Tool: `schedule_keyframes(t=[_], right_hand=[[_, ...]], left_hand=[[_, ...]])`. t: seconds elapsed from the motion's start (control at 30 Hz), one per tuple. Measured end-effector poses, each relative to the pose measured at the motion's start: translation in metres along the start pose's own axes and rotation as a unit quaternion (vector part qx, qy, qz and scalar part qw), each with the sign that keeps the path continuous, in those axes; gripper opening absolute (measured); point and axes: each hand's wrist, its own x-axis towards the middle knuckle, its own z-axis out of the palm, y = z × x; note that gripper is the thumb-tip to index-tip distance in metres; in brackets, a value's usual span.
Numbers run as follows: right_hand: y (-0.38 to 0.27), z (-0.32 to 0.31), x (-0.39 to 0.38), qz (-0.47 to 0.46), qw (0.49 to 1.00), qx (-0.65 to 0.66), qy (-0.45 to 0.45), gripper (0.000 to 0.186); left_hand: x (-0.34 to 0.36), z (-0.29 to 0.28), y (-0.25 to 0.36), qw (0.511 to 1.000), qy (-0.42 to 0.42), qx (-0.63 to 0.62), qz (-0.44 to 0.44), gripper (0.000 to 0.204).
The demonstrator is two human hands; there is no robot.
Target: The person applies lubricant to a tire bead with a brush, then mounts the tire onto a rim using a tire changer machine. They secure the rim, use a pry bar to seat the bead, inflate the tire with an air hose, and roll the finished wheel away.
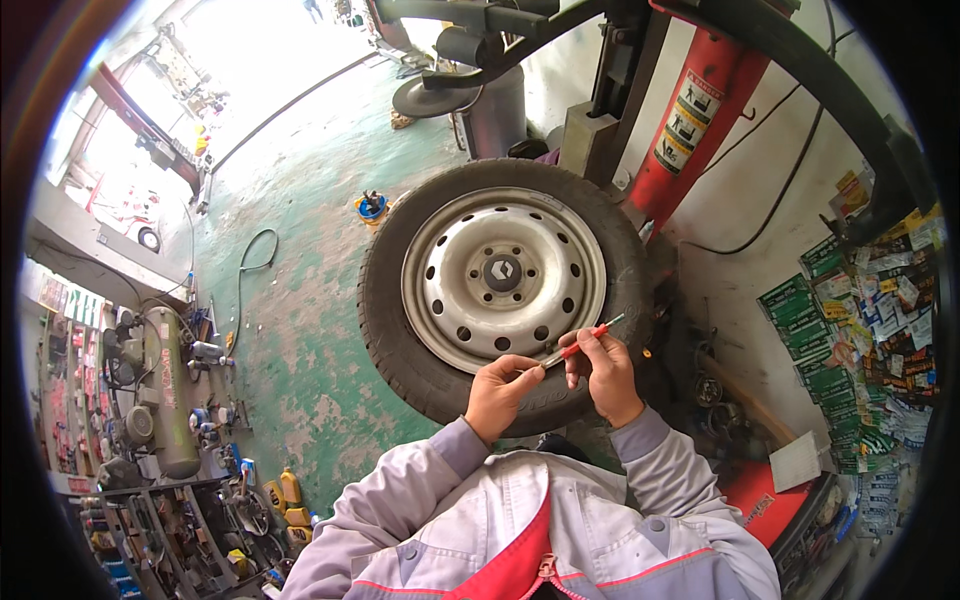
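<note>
A large tyre (392,300) on a silver steel rim (435,280) lies face up in front of me, its hub cap dark in the middle. My right hand (606,372) grips a red-handled slim tool (571,350) with a thin tip pointing up and right, over the lower right of the rim. My left hand (500,393) is pinched just left of it, over the rim's lower edge; whatever is between its fingertips is too small to make out.
A black machine arm (470,50) and red cylinder (695,110) stand behind the wheel. A blue container (371,207) and hose (258,265) lie on the green floor. At left are a compressor tank (172,400) and cluttered shelves. Packets (850,340) cover the right side.
</note>
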Motion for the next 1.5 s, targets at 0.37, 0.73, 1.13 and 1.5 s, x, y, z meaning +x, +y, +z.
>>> schedule_keyframes(t=[0.37,0.73,1.13,1.5], right_hand=[[0.004,-0.031,0.01,0.005,0.999,0.03,-0.032,0.03],[0.005,-0.051,0.017,0.022,0.997,0.017,-0.078,0.022],[-0.013,-0.049,0.074,-0.186,0.888,-0.392,-0.152,0.029],[0.003,-0.026,0.119,-0.108,0.774,-0.577,-0.239,0.024]], left_hand=[[0.001,0.03,-0.008,0.999,0.032,0.003,-0.01,0.017],[0.003,0.04,-0.009,0.998,0.03,0.039,-0.026,0.016],[0.045,0.027,-0.002,0.914,-0.008,0.398,0.079,0.02],[0.092,-0.011,-0.067,0.896,0.025,0.436,0.083,0.023]])
